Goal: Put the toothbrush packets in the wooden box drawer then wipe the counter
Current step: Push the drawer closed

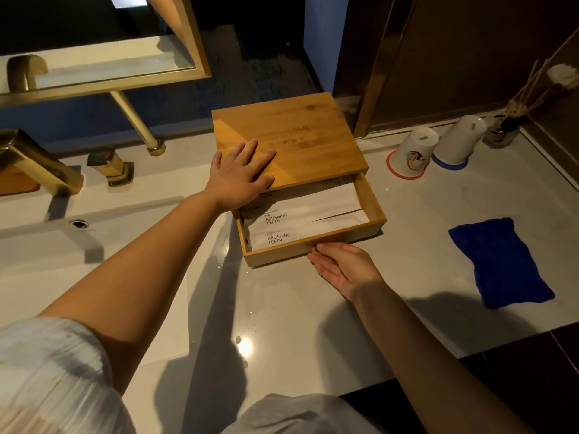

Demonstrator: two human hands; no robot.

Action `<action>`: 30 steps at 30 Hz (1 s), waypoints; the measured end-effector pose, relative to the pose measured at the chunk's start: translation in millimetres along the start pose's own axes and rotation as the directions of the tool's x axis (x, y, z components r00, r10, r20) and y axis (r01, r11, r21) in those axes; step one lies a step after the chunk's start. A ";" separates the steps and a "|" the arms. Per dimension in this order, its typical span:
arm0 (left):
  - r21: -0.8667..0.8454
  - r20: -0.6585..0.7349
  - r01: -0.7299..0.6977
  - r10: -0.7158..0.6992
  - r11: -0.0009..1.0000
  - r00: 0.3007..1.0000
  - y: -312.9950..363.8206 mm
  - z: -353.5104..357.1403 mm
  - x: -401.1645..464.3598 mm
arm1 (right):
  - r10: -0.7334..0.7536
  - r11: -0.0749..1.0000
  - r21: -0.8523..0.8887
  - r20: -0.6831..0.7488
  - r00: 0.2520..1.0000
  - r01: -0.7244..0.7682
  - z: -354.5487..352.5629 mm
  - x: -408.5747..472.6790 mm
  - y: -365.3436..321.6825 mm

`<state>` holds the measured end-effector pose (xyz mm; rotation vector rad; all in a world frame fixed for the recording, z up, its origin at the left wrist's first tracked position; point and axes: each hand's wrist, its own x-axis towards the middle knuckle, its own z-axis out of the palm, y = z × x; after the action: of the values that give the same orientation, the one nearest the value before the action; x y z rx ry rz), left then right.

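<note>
A wooden box (300,136) stands in the middle of the pale counter (282,308), its drawer (372,205) pulled partly out toward me. Inside lie three white toothbrush packets (313,214) printed "BRUSHING TEETH", overlapping, the rearmost partly under the box top. My left hand (241,173) lies flat, fingers spread, on the box top's near left corner. My right hand (341,264) is open, palm facing the drawer's front panel, fingertips touching its front edge. A blue cloth (498,261) lies crumpled on the counter to the right.
Two upturned white cups (413,151) (460,139) stand behind the cloth on red and blue coasters, with a reed diffuser (504,130) in the far right corner. A gold tap (34,164) and its handle (109,166) flank the sink (47,245) at left. Water drops dot the counter.
</note>
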<state>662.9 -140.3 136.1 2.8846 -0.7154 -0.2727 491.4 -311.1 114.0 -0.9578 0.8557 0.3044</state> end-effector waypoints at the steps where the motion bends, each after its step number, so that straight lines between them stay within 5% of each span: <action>1: -0.002 0.002 0.000 0.000 1.000 1.000 -0.1 0.2 0.0 | 0.018 0.998 0.052 0.009 1.000 -0.018 1.0 0.7 -0.8; 15: -0.002 0.006 0.002 -0.002 1.000 1.000 -2.8 2.1 2.0 | -0.054 0.981 0.190 0.071 0.996 0.040 26.3 35.8 -18.5; 30: -0.003 0.005 -0.001 0.001 1.000 1.000 -5.9 3.3 3.7 | -0.109 0.986 0.131 0.063 0.992 0.100 53.7 69.0 -48.1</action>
<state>668.1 -137.3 131.3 2.8813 -0.7160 -0.2805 590.5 -303.4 105.8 -0.8646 0.7489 0.1901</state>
